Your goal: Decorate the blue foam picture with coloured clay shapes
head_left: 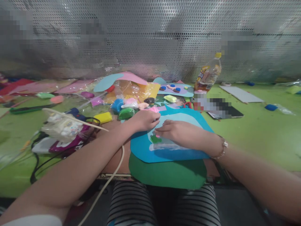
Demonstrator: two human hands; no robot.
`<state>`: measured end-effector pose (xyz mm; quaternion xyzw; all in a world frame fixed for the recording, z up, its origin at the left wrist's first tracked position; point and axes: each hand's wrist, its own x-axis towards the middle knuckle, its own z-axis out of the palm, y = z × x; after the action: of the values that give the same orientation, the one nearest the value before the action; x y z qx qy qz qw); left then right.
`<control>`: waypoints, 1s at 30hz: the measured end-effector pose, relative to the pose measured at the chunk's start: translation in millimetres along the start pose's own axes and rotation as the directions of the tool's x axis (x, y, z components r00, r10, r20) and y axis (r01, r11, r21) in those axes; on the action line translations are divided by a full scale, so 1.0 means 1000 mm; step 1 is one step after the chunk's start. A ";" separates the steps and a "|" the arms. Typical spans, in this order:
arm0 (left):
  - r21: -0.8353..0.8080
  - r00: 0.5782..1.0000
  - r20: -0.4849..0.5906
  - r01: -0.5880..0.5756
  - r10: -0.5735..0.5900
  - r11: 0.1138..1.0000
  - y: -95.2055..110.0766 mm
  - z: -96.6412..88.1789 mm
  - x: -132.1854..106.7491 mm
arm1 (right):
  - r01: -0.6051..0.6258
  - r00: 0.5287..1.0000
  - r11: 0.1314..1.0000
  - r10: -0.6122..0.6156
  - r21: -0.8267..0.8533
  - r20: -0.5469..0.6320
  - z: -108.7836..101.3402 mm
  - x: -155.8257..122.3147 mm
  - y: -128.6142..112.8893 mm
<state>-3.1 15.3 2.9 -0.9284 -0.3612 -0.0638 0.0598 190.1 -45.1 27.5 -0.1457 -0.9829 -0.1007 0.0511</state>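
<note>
A blue sheet with a pale blue shape on it [138,144] lies before me, partly over a green sheet [166,172]. My left hand [148,120] is above its top left part, fingers curled together; anything between them is too small to make out. From the right, my right hand [172,130] reaches over the pale shape with fingers stretched out, the fingertips close to a tiny pink piece [157,136]. Just below that are a green clay piece [155,139] and a smeared white strip [164,146], both on the sheet.
Clay packs, such as a green one [126,113] and a yellow one [102,117], lie left of the sheet. A cream cable [121,157] crosses by my left arm. Behind stand a drink bottle [208,75] and a perforated metal panel [150,40]; a dark flat device [225,108] lies at right.
</note>
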 end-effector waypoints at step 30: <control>-0.027 1.000 -0.001 -0.006 0.006 1.000 0.000 -0.001 0.000 | -0.142 0.989 0.982 0.134 0.128 0.065 -0.008 -0.004 -0.006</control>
<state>-3.6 15.1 3.7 -0.9301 -0.3576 -0.0690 0.0476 192.3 -53.9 33.5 -0.2125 -0.9760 -0.0276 0.0399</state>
